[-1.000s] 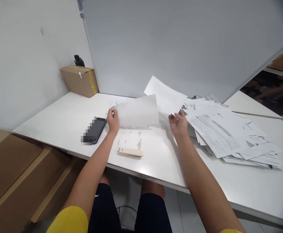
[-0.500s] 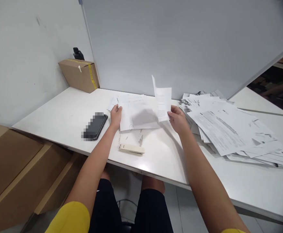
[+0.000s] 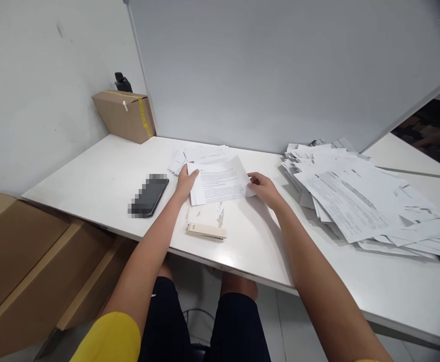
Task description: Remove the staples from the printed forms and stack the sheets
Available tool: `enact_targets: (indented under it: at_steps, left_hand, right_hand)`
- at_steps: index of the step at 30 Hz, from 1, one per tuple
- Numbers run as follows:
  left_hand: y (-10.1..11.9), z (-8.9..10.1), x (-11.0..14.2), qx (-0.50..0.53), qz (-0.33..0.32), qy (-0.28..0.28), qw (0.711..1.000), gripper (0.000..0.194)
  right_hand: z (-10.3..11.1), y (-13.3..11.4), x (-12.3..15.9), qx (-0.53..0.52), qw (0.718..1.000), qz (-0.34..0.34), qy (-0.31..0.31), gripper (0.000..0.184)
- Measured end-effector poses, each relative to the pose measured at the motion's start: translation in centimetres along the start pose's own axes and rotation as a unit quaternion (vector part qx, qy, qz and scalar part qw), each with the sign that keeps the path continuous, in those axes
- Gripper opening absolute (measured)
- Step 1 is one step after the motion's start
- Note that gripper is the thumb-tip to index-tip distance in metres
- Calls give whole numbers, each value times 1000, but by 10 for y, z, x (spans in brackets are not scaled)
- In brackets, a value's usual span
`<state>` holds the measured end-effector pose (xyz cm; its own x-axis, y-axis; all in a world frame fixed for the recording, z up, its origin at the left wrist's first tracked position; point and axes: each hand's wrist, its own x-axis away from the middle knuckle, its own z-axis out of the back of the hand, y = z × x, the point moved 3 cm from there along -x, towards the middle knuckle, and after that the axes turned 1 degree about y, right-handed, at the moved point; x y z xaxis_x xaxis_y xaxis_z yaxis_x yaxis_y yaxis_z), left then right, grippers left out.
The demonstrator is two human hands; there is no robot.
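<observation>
Printed sheets of paper (image 3: 222, 181) lie one over another between my hands, just above or on the table; the exact gap cannot be made out. My left hand (image 3: 186, 181) grips their left edge, thumb on top. At the right edge, my right hand (image 3: 263, 188) pinches the paper between thumb and fingers. A cream stapler (image 3: 206, 231) rests on the table in front of the sheets. Behind them is a loose stack of papers (image 3: 208, 152), partly covered by the held sheets.
A large messy pile of printed papers (image 3: 355, 201) spreads over the right of the white table (image 3: 80, 176). A black phone (image 3: 150, 198), partly pixelated, lies left of my left hand. A taped cardboard box (image 3: 123, 118) stands at the back left; open cartons (image 3: 23, 251) sit below.
My right hand has brought a sheet leftward and down onto the one in my left hand. That sheet stood bent upright half a second ago and now lies over the other.
</observation>
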<state>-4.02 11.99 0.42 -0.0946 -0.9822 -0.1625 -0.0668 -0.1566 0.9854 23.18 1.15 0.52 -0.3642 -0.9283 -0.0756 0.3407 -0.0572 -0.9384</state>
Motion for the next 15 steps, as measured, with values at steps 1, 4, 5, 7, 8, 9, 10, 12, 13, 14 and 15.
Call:
enact_targets:
  at_steps: [1,4,5,7,8,9,10,12,13,14,15]
  left_hand:
    - [-1,0,-1,-3,-2,0,1000,37]
    - [0,-2,-2,8,-33,-7,999,34]
    - [2,-3,-1,20,-54,-14,998,33]
    - [7,-4,1,47,-102,-31,993,35]
    - [11,-4,3,56,-124,-39,990,40]
    - [15,-4,5,61,-142,-45,987,45]
    - [18,-4,7,61,-155,-47,985,51]
    - [25,-3,12,50,-177,-43,982,61]
    - [29,-3,14,41,-190,-38,980,64]
    - [32,-3,16,33,-203,-32,978,67]
    - [34,-3,18,28,-216,-27,976,70]
  right_hand:
    - [-1,0,0,5,1000,9,-1,34]
    - [-1,6,-3,18,999,12,30,31]
    - [-1,8,-3,20,999,6,47,32]
    - [-2,12,-4,-2,998,-8,67,38]
    - [-4,13,-4,-30,998,-11,60,40]
    - [-8,13,-4,-68,997,-12,42,40]
    - [-11,12,-4,-110,994,-10,18,38]
    - [-19,7,-2,-188,982,3,-16,31]
    - [-21,3,0,-221,975,12,-16,28]
    - [-23,-1,1,-247,969,22,-5,27]
    - [-25,-4,2,-268,963,33,10,27]
